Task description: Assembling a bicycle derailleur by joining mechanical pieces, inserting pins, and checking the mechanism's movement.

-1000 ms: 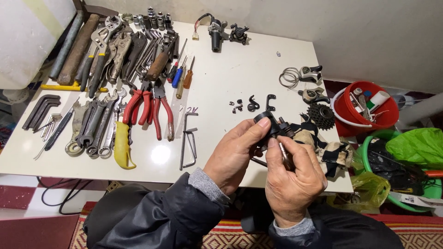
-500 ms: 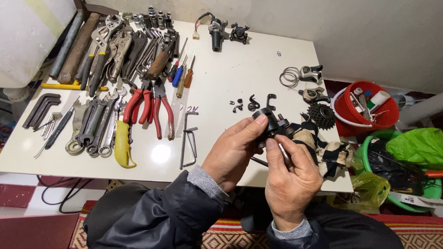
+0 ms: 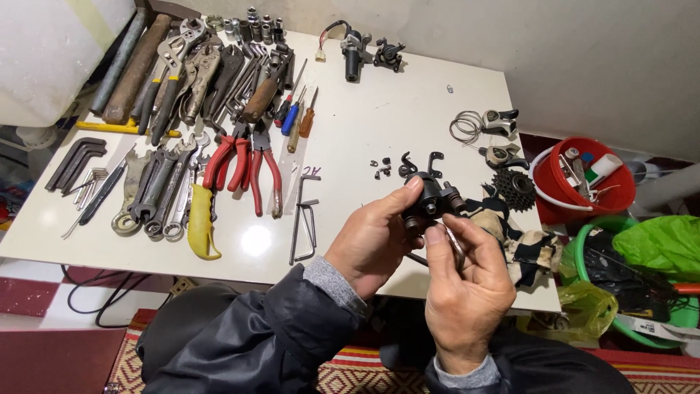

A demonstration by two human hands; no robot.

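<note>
Fingers of the left hand (image 3: 372,241) wrap around a small black mechanical part (image 3: 430,204), thumb on the near side and fingertips over the top, so the hand is clamped on it. The part is held in the air just above the near right edge of the white table (image 3: 379,117), its long axis running roughly left to right, with a ribbed, spring-like end pointing right toward a patterned rag (image 3: 521,244). The right hand (image 3: 467,288) comes up from below, its thumb pressing against the underside of the part while its fingers pinch a thin silvery metal piece (image 3: 458,248) that slants up toward the part; whether that piece goes into the part I cannot tell.

Just beyond the hands, a few small black bits and two hooked black pieces (image 3: 419,166) lie loose on the table. To the right sit a dark toothed cog set (image 3: 512,184), two shifter units with a coil of cable (image 3: 485,125), and, off the table edge, a red bucket (image 3: 583,197) and a green basin (image 3: 642,292). To the left, bent hex keys (image 3: 306,219) lie near red-handled pliers (image 3: 251,164), a yellow-handled tool (image 3: 200,226), a row of wrenches (image 3: 157,190) and screwdrivers (image 3: 295,117). At the far edge rest two black handlebar fittings (image 3: 368,52).
</note>
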